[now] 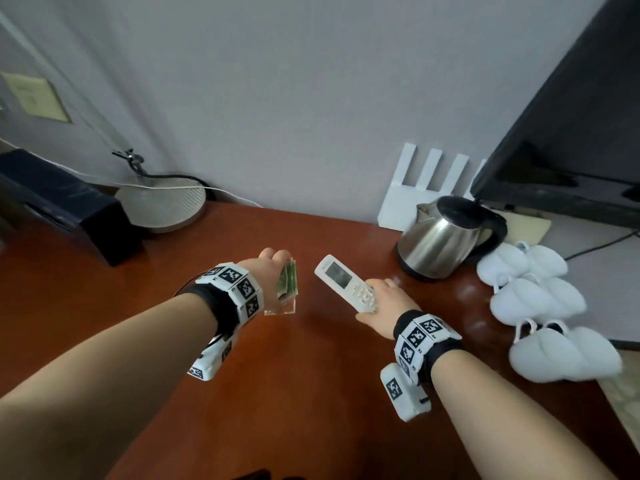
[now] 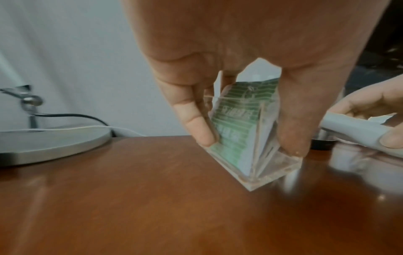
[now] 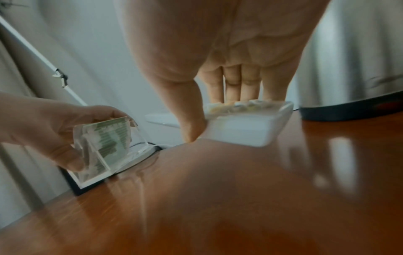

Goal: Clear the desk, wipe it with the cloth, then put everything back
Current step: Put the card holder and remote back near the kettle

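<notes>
A clear acrylic card stand (image 1: 285, 289) (image 2: 250, 138) (image 3: 104, 148) with a green printed card in it is just over the reddish-brown desk (image 1: 294, 375). My left hand (image 1: 273, 259) (image 2: 246, 141) pinches it from above, fingers on one face and thumb on the other. A white remote (image 1: 346, 284) (image 3: 240, 126) (image 2: 353, 127) with a small screen lies tilted a little above the desk. My right hand (image 1: 381, 299) (image 3: 218, 120) grips its button end between thumb and fingers. No cloth is in view.
A steel kettle (image 1: 446, 237) stands at the back right beside a white router (image 1: 429, 188) and a dark TV (image 1: 571, 133). White slippers (image 1: 540, 299) lie along the right edge. A lamp base (image 1: 169, 206) and a black box (image 1: 59, 206) sit at the back left.
</notes>
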